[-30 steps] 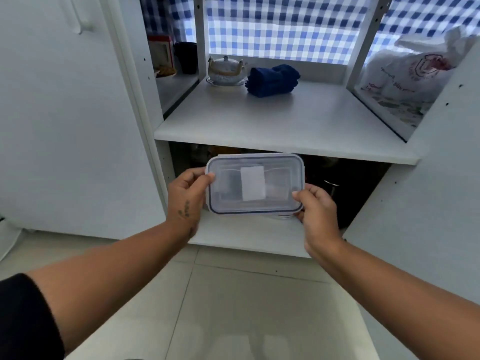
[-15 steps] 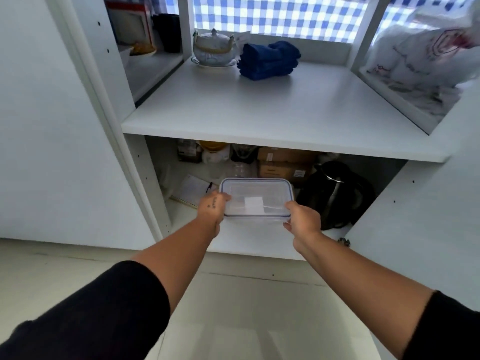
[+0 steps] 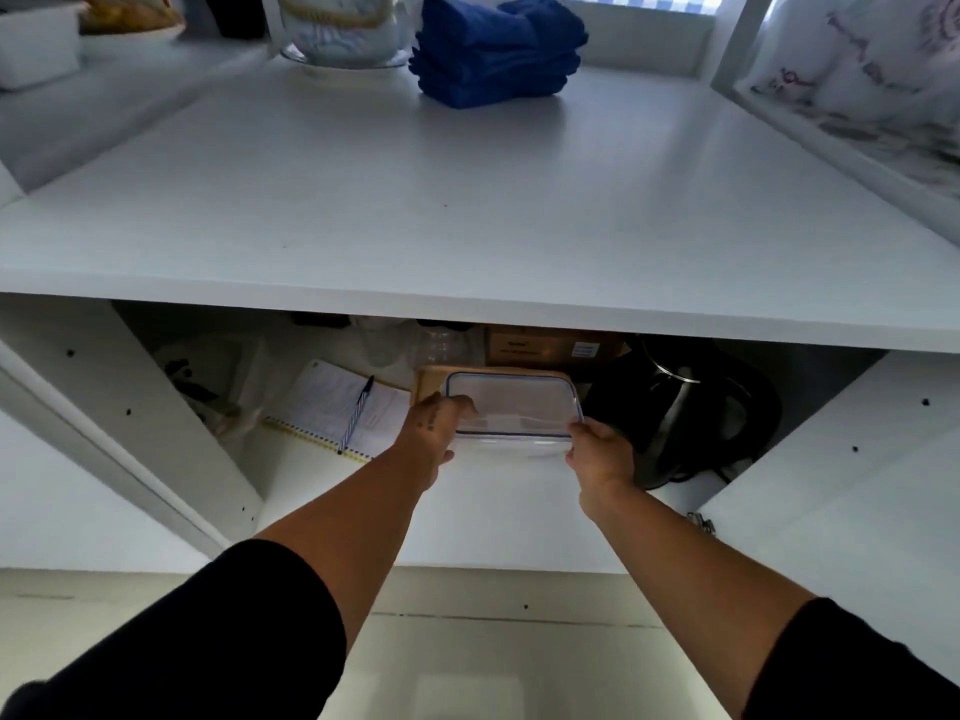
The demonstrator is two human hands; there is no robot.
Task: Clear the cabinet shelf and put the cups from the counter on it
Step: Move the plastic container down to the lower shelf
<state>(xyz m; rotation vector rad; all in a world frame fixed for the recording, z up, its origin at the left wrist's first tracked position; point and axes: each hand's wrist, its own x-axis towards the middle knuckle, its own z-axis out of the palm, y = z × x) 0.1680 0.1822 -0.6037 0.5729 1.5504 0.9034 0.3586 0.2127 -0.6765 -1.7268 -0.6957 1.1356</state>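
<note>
A clear rectangular plastic container (image 3: 514, 407) with a blue-rimmed lid is held level beneath the white cabinet shelf (image 3: 467, 210), gripped at its short ends by the left hand (image 3: 434, 428) and the right hand (image 3: 597, 452). At the back of that shelf a stack of folded blue cloths (image 3: 498, 49) is set, with a white ceramic pot (image 3: 343, 33) just beside it.

Backlit; lower shelf perhaps underexposed.

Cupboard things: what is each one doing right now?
Box: lid on, held at both ends, below the shelf.
Left hand: grips the box's left end.
Right hand: grips the box's right end.
Towels: folded, stacked on the shelf.
Kettle: upright, right of the box.
Notebook: flat, pen lying on it.
</note>
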